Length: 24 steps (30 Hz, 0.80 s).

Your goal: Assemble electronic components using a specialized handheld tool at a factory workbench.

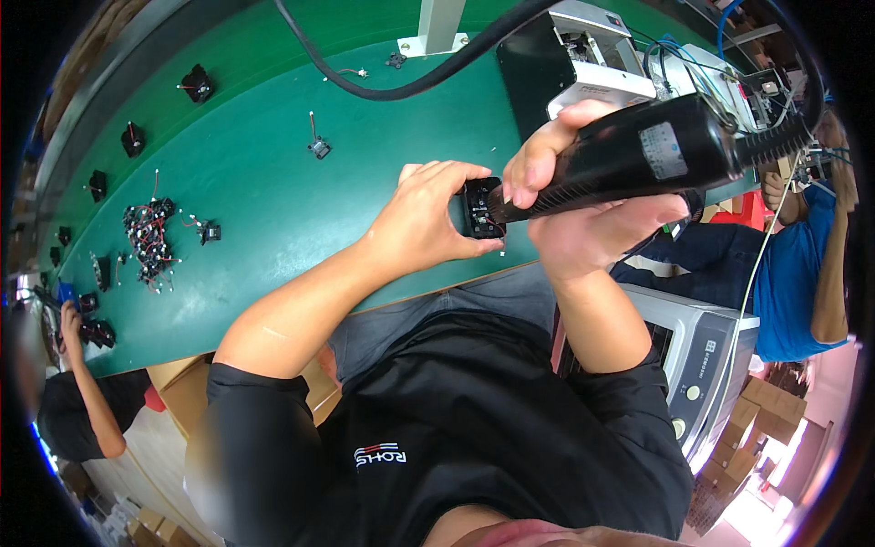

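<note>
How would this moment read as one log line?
left hand: holds black housing | right hand: holds black handheld tool, nose at housing | green table: wired parts, far left

L fingers (467,171) hold blk housing (476,208); R fingers (540,164) grip blk tool (620,155), nozzle nr housing.

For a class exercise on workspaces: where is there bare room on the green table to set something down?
Bare green tabletop lies between the left hand and the small black wired module beside the tangled black wired heap. Crowded: that heap, and around the black corded tool.
</note>
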Motion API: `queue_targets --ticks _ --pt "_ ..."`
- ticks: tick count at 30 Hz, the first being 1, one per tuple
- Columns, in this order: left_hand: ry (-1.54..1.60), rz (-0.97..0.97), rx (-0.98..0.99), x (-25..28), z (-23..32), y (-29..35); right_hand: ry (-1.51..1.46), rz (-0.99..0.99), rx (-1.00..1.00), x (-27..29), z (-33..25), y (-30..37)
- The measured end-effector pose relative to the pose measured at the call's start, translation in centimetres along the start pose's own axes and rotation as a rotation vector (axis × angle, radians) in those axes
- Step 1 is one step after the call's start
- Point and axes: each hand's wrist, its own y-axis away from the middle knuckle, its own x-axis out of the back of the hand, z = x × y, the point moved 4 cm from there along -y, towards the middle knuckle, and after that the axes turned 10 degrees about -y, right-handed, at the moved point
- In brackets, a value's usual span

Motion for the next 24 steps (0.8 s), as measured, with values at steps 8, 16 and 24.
queue_targets --ticks 8,16,24 --pt "-0.039 -0.076 -0.011 0.3 0.2 -0.3 0.040 0.029 -0.124 0.0 0.8 -0.1" --pt "-0.004 -0.127 -0.074 0.8 0.8 0.0 0.301 0.148 0.381 2.3 -8.4 -4.4" --pt "-0.083 -0.160 -0.084 0.5 0.9 -0.1 0.474 0.180 0.414 6.7 -9.0 -5.9"
